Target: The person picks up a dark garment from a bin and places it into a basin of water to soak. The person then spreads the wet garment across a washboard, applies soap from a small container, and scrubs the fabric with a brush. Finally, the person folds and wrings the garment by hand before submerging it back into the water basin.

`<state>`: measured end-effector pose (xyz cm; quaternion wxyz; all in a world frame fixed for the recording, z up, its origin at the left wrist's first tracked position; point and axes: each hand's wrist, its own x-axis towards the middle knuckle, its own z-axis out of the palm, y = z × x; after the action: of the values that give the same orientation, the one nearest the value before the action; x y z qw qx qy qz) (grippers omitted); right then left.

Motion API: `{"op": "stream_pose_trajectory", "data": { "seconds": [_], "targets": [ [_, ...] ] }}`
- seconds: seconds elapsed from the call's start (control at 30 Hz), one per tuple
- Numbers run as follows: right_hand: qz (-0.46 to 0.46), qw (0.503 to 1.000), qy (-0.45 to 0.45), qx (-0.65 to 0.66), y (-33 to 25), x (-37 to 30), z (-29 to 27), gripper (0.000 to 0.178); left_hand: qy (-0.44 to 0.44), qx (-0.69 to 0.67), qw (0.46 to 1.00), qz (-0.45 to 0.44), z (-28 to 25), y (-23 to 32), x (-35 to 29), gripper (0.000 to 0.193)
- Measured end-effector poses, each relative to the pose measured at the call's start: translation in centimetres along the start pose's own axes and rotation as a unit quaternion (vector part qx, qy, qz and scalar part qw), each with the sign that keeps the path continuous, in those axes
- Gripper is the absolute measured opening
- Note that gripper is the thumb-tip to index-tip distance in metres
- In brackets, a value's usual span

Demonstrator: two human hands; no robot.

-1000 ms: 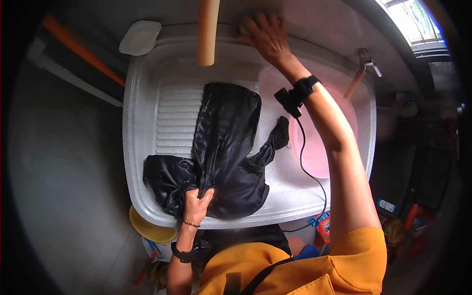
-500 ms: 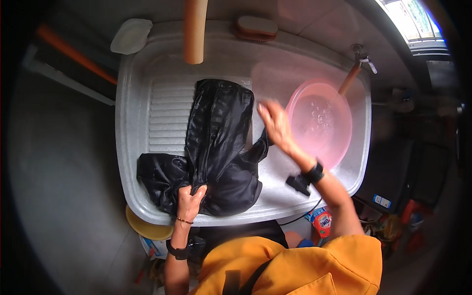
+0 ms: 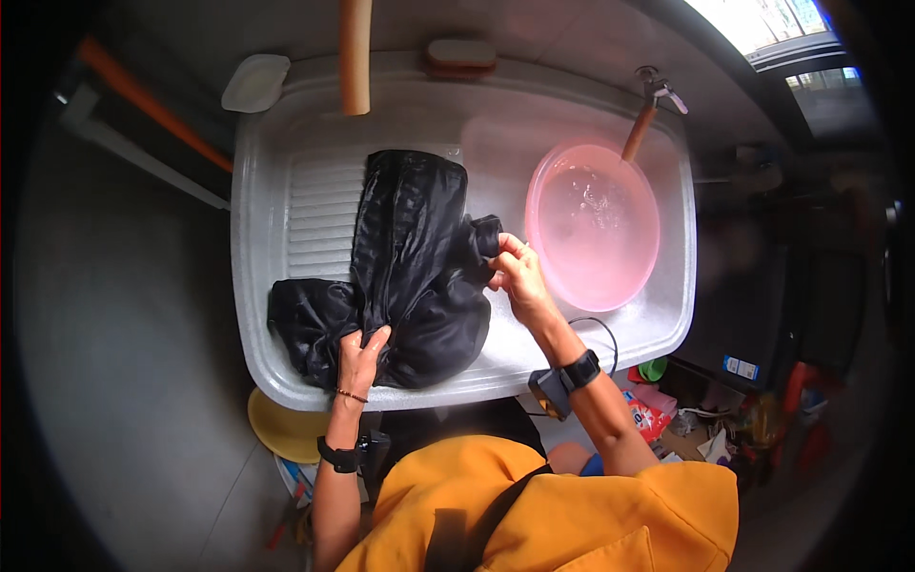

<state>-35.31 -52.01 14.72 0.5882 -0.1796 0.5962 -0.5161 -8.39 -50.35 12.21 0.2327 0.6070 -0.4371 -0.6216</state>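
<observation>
A wet black garment (image 3: 410,224) lies bunched over the ribbed washboard (image 3: 319,214) in a pale speckled sink (image 3: 496,148). My left hand (image 3: 360,360) is closed on its near part, with the fabric bunched at thumb and fingers. At the garment's right side, my right hand (image 3: 519,276) pinches a raised fold of the cloth, fingertips partly hidden by it. Close by on the right stands a pink basin (image 3: 644,253) holding water with bubbles on it.
A tap (image 3: 658,88) with a tan hose (image 3: 639,132) points into the basin. Along the back rim are a scrubbing brush (image 3: 460,59) and a white dish (image 3: 255,84). A tan pipe (image 3: 355,62) hangs over the sink. Below its front edge sits a yellow basin (image 3: 276,429).
My right hand has come down from above the sink's middle and taken hold of the garment's right side, lifting a fold. My left hand keeps its grip. The view has shifted slightly.
</observation>
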Motion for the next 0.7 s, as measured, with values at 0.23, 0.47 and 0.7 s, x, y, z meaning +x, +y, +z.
{"op": "stream_pose_trajectory", "data": {
  "seconds": [0.23, 0.47, 0.7],
  "targets": [
    [-0.039, 0.970, -0.153, -0.185, -2.2, -1.2, 6.2, 0.028, 0.027, 0.090, 0.985, 0.142, -0.1, 6.2, -1.9, 0.035],
    [-0.230, 0.792, 0.003, -0.565, -3.1, 9.8, 5.5, 0.060, 0.116, 0.403, 0.886, 0.199, 3.7, 7.1, 0.7, 0.099],
    [-0.198, 0.703, -0.221, -0.646, 0.5, 7.9, 9.1, 0.049, 0.103, 0.525, 0.835, 0.130, 7.2, 3.3, 2.8, 0.102]
  ]
}}
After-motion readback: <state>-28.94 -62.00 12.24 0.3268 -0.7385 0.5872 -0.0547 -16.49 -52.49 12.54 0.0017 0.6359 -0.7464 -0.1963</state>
